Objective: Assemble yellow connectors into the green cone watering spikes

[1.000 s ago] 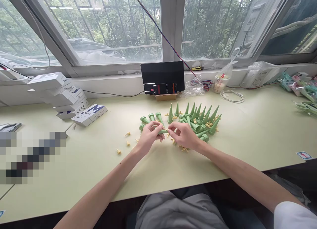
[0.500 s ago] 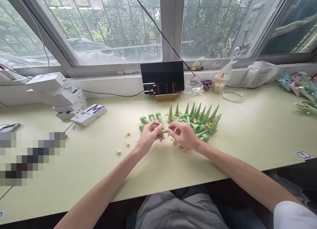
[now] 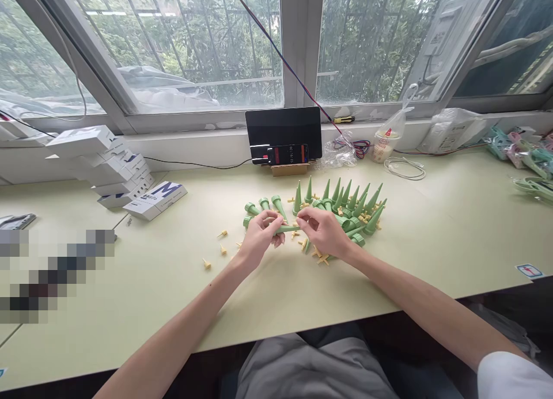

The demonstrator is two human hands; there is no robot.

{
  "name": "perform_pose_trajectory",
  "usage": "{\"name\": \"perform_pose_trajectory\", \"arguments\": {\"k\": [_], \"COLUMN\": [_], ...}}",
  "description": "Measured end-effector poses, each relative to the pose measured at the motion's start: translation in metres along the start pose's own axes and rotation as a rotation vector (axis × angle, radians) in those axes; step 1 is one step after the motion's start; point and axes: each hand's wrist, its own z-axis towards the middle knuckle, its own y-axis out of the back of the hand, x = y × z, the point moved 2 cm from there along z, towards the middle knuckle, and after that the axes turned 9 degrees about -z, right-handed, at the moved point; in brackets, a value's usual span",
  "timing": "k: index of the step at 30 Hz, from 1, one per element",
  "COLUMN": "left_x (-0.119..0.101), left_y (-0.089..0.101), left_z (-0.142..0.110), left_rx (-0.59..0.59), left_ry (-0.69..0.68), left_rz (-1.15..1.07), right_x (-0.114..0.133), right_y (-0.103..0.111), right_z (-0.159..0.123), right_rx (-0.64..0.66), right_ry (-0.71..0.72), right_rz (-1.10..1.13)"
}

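My left hand (image 3: 260, 233) is closed around a green plastic cone (image 3: 289, 228), whose narrow end points right. At that narrow end, my right hand (image 3: 318, 229) has thumb and fingertips pinched together; whatever is between them is too small to make out. Green cones (image 3: 355, 200) stand point up behind and right of my right hand, with others lying on their sides among them. Beyond my left hand lie a few more green cones (image 3: 277, 201) with ridged caps. Small yellow plastic fittings (image 3: 207, 264) are scattered left of my left hand, and yellow T-shaped pieces (image 3: 323, 259) lie below my right hand.
A black tablet (image 3: 283, 125) with a phone (image 3: 288, 154) before it leans at the window sill. White boxes (image 3: 108, 163) are stacked at left. A bagged cup (image 3: 384, 143), a coiled white cable (image 3: 405, 168) and plastic-wrapped items (image 3: 531, 151) sit at back right.
My right hand has shifted slightly right, uncovering more of the cone's narrow end. My left hand keeps its hold in nearly the same place.
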Motion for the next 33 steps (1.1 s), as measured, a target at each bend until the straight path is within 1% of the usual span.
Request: {"name": "perform_pose_trajectory", "arguments": {"k": [7, 13, 19, 25, 30, 33], "left_x": [-0.004, -0.004, -0.0059, -0.0068, -0.0026, -0.0019], "left_y": [0.0036, 0.0053, 0.0033, 0.0018, 0.0046, 0.0058], "left_z": [0.0025, 0.0043, 0.0042, 0.0016, 0.0007, 0.0017], "left_rx": [-0.142, -0.181, -0.18, -0.182, -0.156, -0.109], "left_ry": [-0.076, -0.086, 0.064, 0.195, 0.231, 0.222], "left_rz": [-0.066, -0.156, -0.259, -0.332, -0.372, -0.396], "right_x": [-0.0034, 0.0005, -0.0003, -0.0008, 0.0006, 0.0015], "right_y": [0.001, 0.0049, 0.005, 0.0036, 0.0026, 0.0026], "right_z": [-0.0003, -0.001, -0.0019, -0.0012, -0.001, -0.0013], "right_rx": [-0.095, -0.18, -0.196, -0.184, -0.157, -0.145], "right_ry": [-0.017, -0.062, -0.067, -0.056, -0.041, -0.039], "right_rz": [0.033, 0.063, 0.082, 0.082, 0.068, 0.064]}}
